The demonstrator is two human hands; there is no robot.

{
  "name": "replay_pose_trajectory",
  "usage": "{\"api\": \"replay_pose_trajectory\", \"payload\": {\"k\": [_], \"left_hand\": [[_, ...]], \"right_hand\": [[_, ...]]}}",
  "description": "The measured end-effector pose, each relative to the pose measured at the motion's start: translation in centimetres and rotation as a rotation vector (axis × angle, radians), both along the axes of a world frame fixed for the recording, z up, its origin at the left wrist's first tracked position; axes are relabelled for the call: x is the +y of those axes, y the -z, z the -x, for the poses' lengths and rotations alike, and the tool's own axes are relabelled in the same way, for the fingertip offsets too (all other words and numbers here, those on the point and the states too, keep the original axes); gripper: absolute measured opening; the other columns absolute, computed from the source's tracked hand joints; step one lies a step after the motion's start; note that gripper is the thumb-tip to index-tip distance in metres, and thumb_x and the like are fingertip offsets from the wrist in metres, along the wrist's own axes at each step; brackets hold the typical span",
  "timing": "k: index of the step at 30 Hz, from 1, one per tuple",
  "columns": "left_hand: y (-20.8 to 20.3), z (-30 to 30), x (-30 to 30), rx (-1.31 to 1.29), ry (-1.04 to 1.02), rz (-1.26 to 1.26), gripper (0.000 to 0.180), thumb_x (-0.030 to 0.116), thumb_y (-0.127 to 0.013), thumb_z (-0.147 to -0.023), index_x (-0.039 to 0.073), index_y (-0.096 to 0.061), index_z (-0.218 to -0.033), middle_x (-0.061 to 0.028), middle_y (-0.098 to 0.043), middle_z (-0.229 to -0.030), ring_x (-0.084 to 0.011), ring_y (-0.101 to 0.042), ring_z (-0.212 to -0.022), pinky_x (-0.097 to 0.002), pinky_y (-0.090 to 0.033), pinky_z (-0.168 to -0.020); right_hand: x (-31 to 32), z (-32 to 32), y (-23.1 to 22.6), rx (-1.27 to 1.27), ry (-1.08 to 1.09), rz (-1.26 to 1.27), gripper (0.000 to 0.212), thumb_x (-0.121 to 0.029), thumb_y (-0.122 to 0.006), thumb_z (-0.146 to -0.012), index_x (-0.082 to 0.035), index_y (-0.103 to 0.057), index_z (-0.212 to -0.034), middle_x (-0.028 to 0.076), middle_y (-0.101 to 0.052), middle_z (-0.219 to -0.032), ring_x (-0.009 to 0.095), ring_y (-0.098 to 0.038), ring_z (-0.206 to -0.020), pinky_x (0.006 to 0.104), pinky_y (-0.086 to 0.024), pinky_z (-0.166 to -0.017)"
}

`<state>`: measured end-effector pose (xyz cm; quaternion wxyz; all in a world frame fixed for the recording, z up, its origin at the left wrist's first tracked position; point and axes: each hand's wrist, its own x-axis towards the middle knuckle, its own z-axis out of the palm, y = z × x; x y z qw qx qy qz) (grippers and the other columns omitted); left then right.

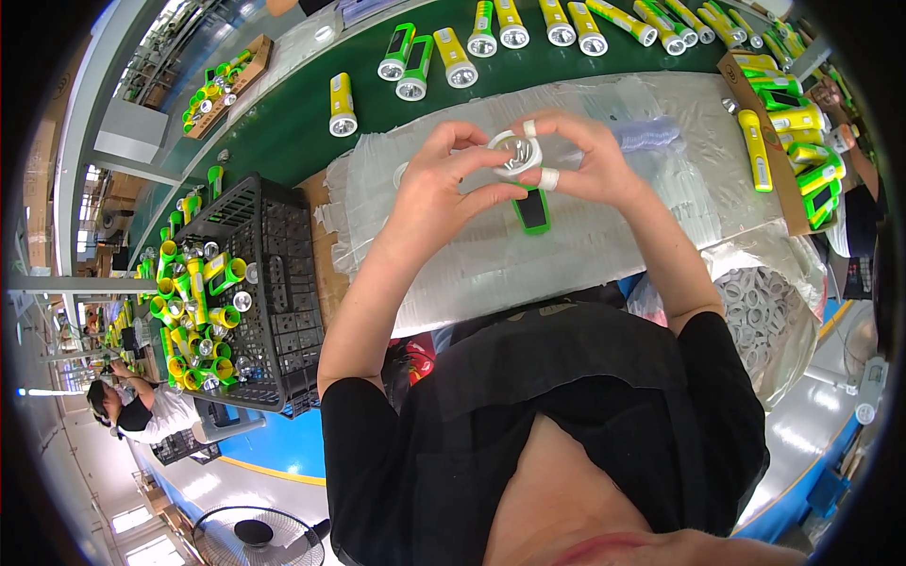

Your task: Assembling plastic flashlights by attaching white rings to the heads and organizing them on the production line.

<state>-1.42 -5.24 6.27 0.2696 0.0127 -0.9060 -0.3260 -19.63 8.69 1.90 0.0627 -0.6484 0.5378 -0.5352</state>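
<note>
Left hand and right hand both've got fingers gripping a white-rimmed lamp head, green flashlight body showing just below the fingertips.

One white-rimmed reflector head, silvery inside, held face up; one green flashlight body, dark-panelled, just nearside.

Flashlight before the person (crate left, sack right)
</note>
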Motion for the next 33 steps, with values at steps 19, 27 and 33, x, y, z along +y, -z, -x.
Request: {"api": "replay_pose_trajectory", "payload": {"k": [19, 27, 33], "left_hand": [[2.5, 3.9, 3.6, 0.098, 0.055, -0.108, 0.036, 0.011, -0.083, -0.069, 0.007, -0.059, -0.095, -0.0053, -0.067, -0.092, -0.0182, -0.061, -0.076, -0.0303, -0.049, -0.068], [2.4, 4.1, 3.5, 0.098, 0.036, -0.14, 0.037, 0.009, -0.084, -0.067, 0.007, -0.06, -0.096, -0.0041, -0.065, -0.087, -0.0164, -0.059, -0.074, -0.0288, -0.048, -0.065], [3.2, 4.0, 3.9, 0.116, 0.066, -0.082, 0.036, 0.01, -0.083, -0.068, 0.007, -0.06, -0.096, -0.0042, -0.068, -0.096, -0.0175, -0.062, -0.079, -0.0282, -0.048, -0.065]], "right_hand": [[1.2, 1.3, -8.9, 0.477, 0.061, -0.734, 0.036, -0.022, -0.078, -0.068, 0.001, -0.056, -0.085, 0.013, -0.059, -0.072, 0.028, -0.058, -0.064, 0.0377, -0.045, -0.056], [0.8, 0.2, -8.8, 0.613, 0.44, -0.918, 0.059, -0.05, -0.076, -0.066, 0.005, -0.06, -0.084, 0.018, -0.063, -0.073, 0.033, -0.064, -0.07, 0.0417, -0.05, -0.062], [1.4, 2.2, -7.4, 0.48, -0.17, -0.401, 0.059, -0.053, -0.069, -0.073, 0.003, -0.062, -0.092, 0.019, -0.064, -0.08, 0.035, -0.064, -0.076, 0.0428, -0.05, -0.065]]}}
